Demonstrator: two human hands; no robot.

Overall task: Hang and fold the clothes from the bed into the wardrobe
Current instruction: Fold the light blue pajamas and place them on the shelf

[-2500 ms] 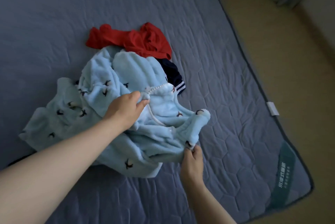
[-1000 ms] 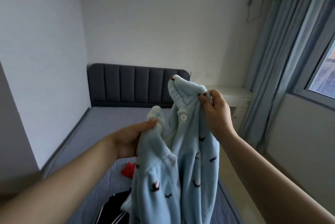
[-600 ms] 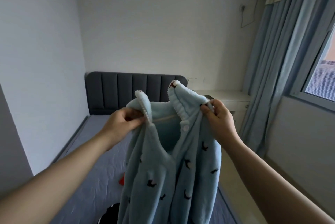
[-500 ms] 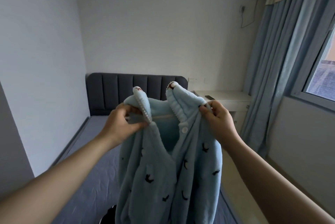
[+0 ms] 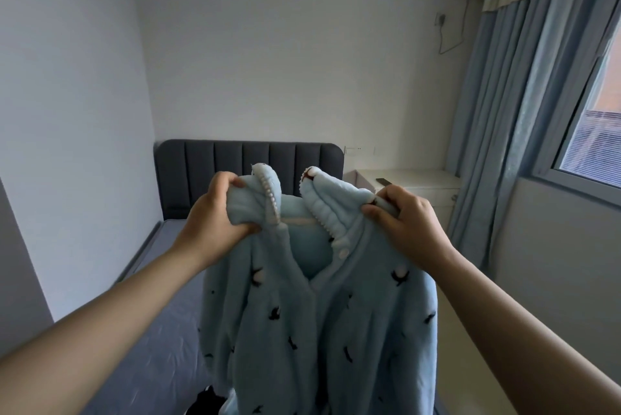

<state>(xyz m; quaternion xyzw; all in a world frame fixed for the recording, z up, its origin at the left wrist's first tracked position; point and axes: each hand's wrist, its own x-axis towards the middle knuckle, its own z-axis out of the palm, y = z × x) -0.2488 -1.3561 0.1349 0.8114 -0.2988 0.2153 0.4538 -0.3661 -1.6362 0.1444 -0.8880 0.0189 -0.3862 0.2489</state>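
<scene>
Over bed [image 5: 158, 330], left hand [image 5: 215, 216] and right hand [image 5: 408, 226] hold jacket [image 5: 322, 330] vertical, collar-up.

The bed [image 5: 158, 283] before me had a grey-blue mattress [image 5: 134, 357] running back to a dark grey padded headboard [image 5: 248, 162] with upright ribs, and a crumpled black garment [image 5: 205, 403] lay on its near end.

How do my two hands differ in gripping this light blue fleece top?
The left hand clutches a thick bunch of the light blue fleece top; the right hand pinches a thinner fold. The left hand's thumb shows beneath the fabric; the right hand shows mainly its back. Both hold the top up.
</scene>
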